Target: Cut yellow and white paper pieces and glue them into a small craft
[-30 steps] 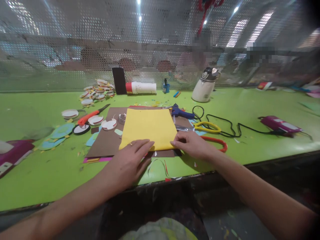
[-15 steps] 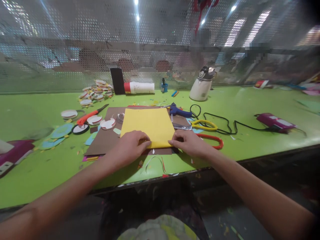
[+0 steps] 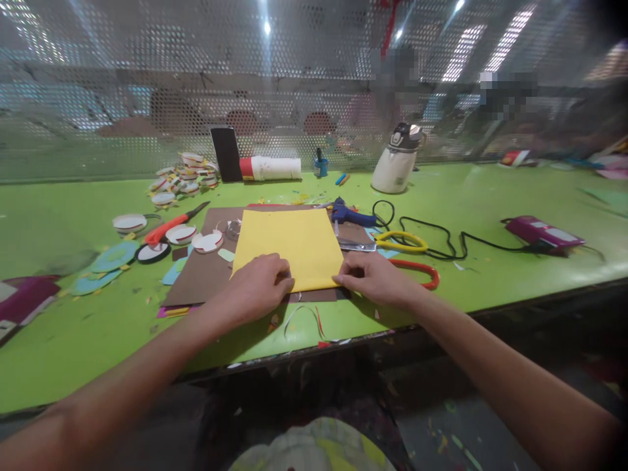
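- No words, numbers or brands I can read from here.
- The small blue bottle [image 3: 320, 168] seems to carry a label, too tiny to make out.
- The white flask [image 3: 391, 171] bears a small, illegible greyish mark.

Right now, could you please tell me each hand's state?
Left hand: closed, pinching the yellow sheet at its near edge.
Right hand: closed, pinching the sheet near its right corner.
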The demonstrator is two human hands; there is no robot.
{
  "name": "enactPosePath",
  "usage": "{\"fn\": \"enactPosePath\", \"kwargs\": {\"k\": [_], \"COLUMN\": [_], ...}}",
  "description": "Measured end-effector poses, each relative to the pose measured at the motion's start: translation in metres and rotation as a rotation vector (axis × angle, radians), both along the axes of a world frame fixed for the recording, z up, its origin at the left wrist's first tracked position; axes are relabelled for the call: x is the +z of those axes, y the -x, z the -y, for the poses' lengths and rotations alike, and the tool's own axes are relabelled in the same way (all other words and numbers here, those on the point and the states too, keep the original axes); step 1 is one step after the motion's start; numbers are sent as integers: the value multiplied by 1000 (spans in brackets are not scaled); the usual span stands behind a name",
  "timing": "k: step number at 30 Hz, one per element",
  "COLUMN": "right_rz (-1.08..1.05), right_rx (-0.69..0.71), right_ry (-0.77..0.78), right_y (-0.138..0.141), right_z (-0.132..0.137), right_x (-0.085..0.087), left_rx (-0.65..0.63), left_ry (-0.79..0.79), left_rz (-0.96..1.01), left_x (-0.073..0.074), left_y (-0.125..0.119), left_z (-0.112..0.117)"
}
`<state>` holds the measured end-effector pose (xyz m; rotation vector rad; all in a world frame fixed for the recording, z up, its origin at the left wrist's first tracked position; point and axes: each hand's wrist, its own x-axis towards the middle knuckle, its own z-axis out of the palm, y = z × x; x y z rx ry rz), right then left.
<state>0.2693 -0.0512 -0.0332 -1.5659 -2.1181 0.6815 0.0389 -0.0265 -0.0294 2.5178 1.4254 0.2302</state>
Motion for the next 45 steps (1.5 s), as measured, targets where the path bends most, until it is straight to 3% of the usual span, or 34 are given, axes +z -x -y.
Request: {"fn": "enactPosePath", "kwargs": {"k": [25,31,39,45], "right_rz": [78,87,33,-43], "right_rx": [-39,-60,-55,-12], "right_ry": [-34,-37,-37,-4], "right_y": [4,5,3,1], "right_z": [-2,0,-1,4], "right_x": [-1,-2,-5,-1], "left_rx": [-39,-9,-111,25], "left_ry": [-26,116,96,234], "left_rz": [-110,80,236,288], "left_x": [5,1,2,4], "left_y": [-5,4,15,10], "left_z": [-2,-2,6,8]}}
